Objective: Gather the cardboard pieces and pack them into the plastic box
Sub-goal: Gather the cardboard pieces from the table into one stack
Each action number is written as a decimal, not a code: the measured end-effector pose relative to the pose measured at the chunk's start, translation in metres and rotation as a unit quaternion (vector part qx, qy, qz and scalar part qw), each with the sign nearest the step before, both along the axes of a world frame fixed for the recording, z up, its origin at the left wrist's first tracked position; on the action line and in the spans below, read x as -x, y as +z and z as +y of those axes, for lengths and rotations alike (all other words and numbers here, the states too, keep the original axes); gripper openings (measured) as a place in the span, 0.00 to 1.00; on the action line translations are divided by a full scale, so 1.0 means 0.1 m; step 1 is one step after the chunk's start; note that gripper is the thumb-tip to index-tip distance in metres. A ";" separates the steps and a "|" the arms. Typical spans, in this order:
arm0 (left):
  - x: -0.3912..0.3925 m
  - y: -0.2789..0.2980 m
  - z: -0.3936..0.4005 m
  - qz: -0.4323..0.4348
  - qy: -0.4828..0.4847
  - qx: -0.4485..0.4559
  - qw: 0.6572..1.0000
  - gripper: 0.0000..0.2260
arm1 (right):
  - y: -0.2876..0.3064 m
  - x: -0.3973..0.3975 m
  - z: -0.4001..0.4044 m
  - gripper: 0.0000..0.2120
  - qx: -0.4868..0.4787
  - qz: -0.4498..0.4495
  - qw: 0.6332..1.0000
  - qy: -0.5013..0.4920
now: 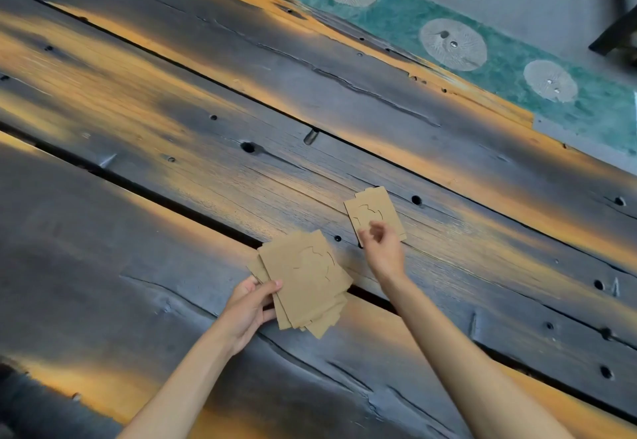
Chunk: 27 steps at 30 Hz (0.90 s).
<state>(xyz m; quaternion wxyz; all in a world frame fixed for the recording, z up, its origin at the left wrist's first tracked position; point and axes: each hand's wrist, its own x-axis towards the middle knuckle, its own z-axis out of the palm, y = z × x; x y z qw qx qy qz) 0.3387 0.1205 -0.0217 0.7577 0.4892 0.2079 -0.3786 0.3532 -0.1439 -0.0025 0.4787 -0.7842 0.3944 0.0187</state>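
Note:
A fanned stack of brown cardboard pieces (308,281) with curved cut lines sits in my left hand (250,306), thumb on top, just above the wooden table. To its right, two overlapping cardboard pieces (374,212) lie flat on the table. My right hand (381,249) hovers over their near edge with fingers curled and slightly apart, touching or almost touching the card. No plastic box is in view.
The table (206,128) is made of dark scorched planks with orange streaks, knot holes and deep gaps between boards. Beyond its far edge is a grey floor with a green strip (499,42) and dark furniture legs (617,25) at top right.

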 end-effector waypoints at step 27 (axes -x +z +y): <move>-0.17 -0.04 -0.06 -0.006 0.001 -0.051 0.999 0.11 | 0.00 0.09 -0.57 0.07 -0.104 -0.055 0.990 -0.078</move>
